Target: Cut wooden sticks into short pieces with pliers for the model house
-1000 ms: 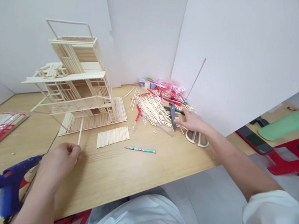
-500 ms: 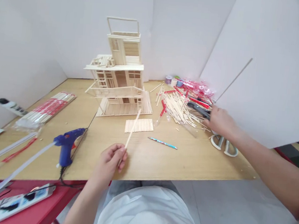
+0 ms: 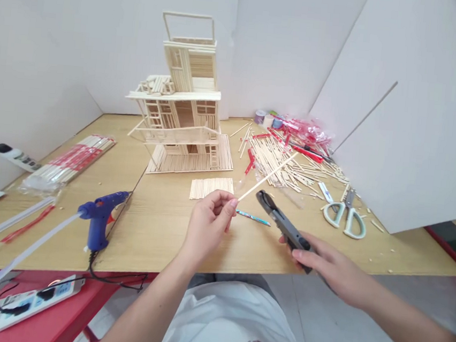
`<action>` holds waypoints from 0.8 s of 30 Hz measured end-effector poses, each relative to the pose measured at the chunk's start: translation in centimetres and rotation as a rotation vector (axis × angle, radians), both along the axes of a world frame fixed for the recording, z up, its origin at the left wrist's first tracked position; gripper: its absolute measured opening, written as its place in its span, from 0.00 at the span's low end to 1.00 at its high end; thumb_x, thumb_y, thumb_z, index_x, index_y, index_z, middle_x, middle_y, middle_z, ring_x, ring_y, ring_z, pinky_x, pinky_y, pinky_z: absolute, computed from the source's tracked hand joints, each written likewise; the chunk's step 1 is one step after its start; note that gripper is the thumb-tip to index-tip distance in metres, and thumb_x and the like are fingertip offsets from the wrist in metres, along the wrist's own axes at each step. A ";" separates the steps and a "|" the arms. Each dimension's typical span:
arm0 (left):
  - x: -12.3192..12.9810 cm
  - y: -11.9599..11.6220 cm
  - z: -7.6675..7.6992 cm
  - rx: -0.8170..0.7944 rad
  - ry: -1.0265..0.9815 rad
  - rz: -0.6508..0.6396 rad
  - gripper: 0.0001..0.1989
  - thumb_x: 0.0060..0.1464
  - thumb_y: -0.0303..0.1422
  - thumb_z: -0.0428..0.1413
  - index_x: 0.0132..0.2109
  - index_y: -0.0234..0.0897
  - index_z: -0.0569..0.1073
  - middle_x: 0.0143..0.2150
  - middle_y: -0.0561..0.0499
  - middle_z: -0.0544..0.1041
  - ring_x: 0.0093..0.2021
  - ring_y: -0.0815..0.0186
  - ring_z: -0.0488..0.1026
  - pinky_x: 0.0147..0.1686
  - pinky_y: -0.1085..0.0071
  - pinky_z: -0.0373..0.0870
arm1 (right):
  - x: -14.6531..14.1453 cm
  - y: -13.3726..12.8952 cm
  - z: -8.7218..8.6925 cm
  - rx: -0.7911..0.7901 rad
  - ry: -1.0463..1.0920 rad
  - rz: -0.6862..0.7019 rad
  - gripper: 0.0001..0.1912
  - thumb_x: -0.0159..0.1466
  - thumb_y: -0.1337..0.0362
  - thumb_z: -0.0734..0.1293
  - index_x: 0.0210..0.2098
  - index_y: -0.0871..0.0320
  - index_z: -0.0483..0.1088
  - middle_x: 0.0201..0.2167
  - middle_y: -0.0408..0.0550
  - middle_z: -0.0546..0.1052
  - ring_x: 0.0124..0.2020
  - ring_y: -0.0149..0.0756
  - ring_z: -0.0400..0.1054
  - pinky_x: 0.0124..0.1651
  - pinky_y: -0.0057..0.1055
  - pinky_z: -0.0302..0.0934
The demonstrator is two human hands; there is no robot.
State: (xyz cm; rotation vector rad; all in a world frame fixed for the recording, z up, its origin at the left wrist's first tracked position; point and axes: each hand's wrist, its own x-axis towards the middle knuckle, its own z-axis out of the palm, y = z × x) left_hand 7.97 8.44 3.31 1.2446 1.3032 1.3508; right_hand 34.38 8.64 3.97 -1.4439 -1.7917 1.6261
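Observation:
My left hand (image 3: 211, 223) pinches one end of a thin wooden stick (image 3: 268, 177), which slants up to the right over the table. In my right hand (image 3: 334, 267) is a grey-and-black hand cutter (image 3: 285, 225), gripped by its handles with its head pointing up and left. The cutter's head is close to the stick but apart from it. Beyond my left hand lies a small flat panel of sticks (image 3: 210, 187). A blue patterned pencil (image 3: 253, 217) rests between my hands on the table.
A stick-built model house (image 3: 185, 108) stands at the back. Loose sticks (image 3: 273, 156) are heaped right of it, near white-handled scissors (image 3: 346, 217). On the left are a blue glue gun (image 3: 100, 218) and a bagged bundle of sticks (image 3: 76, 159). A power strip (image 3: 33, 305) sits lower left.
My right hand has brought the cutter from the stick pile toward the table's front middle. My left hand has moved right and up, and its stick now leans further right.

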 end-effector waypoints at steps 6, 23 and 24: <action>1.5 1.2 0.5 0.024 0.244 -0.020 0.10 0.62 0.39 0.55 0.38 0.36 0.73 0.28 0.54 0.73 0.21 0.73 0.66 0.21 0.76 0.62 | -1.4 -0.3 0.1 0.026 0.104 0.005 0.26 0.64 0.43 0.66 0.51 0.55 0.74 0.45 0.50 0.77 0.43 0.43 0.70 0.49 0.40 0.66; 3.1 2.3 0.8 0.033 0.380 -0.049 0.07 0.61 0.33 0.55 0.37 0.36 0.75 0.33 0.51 0.79 0.31 0.69 0.75 0.30 0.76 0.70 | -1.6 0.8 -0.4 -0.034 0.155 0.085 0.27 0.67 0.39 0.60 0.43 0.59 0.66 0.31 0.43 0.66 0.33 0.34 0.61 0.38 0.33 0.57; 3.1 2.3 0.8 0.034 0.381 -0.047 0.07 0.62 0.33 0.55 0.37 0.36 0.75 0.33 0.51 0.79 0.31 0.70 0.75 0.30 0.76 0.70 | -1.6 0.8 -0.5 -0.037 0.155 0.089 0.28 0.67 0.39 0.60 0.44 0.59 0.66 0.31 0.43 0.66 0.33 0.34 0.62 0.38 0.33 0.57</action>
